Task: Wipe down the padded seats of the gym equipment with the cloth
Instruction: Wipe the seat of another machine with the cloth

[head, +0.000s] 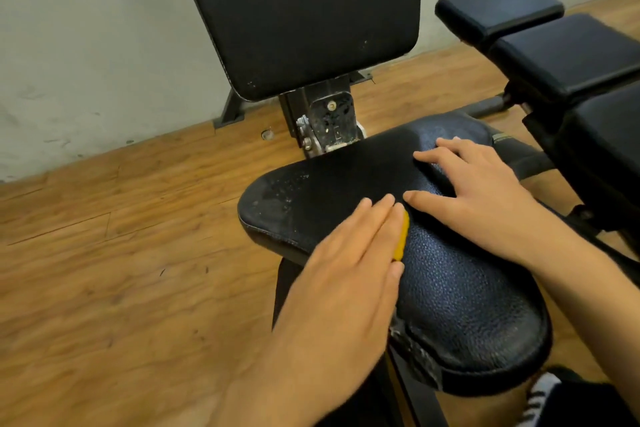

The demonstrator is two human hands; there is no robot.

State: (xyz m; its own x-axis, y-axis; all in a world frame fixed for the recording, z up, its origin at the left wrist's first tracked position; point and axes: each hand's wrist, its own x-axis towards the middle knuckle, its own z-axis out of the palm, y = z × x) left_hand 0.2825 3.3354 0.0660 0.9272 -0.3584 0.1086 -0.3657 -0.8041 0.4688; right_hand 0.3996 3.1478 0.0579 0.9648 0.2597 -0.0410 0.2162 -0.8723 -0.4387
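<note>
Evidently still working on the first padded seat [450,288], with the task looking far from done. Pressing a yellow cloth [506,236] flat under the left hand [346,284], fingers extended and together, palm down, only a thin yellow edge peeking out beside the fingertips near the seat's middle. Resting the right hand [485,191] on the far right side of the same seat, fingers spread and open, holding nothing, apparently steadying. Judging by pale specks and a dusty patch at the seat's far left end, still needing a pass there; looking cleaner and glossier on the near, pebbled portion. Showing torn, whitish cracking along the near left edge of the upholstery, likely wear rather than dirt. Leaving the upright backrest [304,10] above, smooth matte black with rounded corners and a few light flecks, apparently untouched. Waiting also: the neighbouring bench pads [561,55] at right, blocky, dark and faintly shiny. Sitting on wood-grain flooring [104,253] beside a scuffed grey wall [86,45].
</note>
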